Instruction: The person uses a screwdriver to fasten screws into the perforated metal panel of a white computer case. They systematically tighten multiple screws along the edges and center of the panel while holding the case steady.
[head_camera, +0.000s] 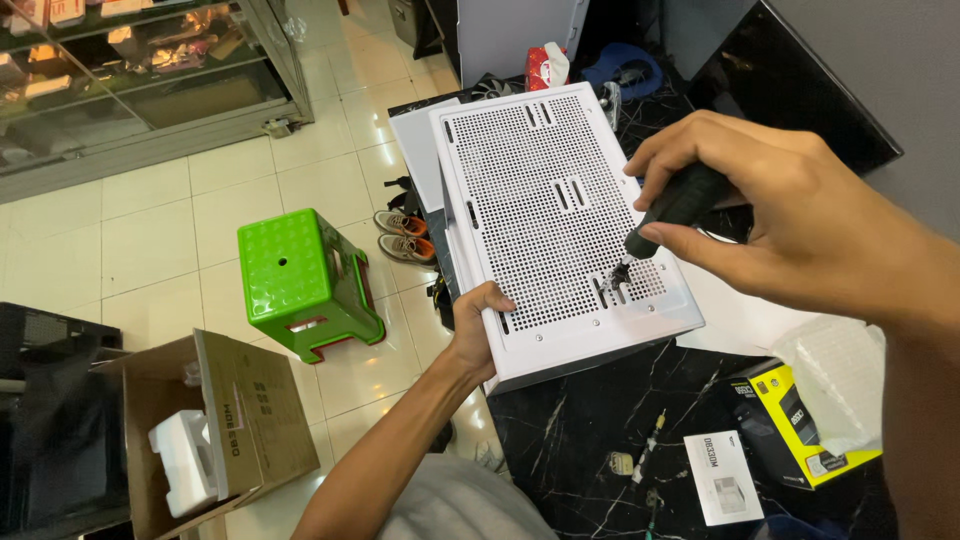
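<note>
A white computer case lies on a black marble table, its perforated panel facing up. My left hand grips the case's near left corner and steadies it. My right hand is closed around a black-handled screwdriver. The screwdriver's tip touches the panel at a slot near the near right corner.
A yellow and black box, a white leaflet and clear plastic wrap lie on the table. On the tiled floor stand a green plastic stool, an open cardboard box with foam and a pair of shoes. A glass cabinet stands at the far left.
</note>
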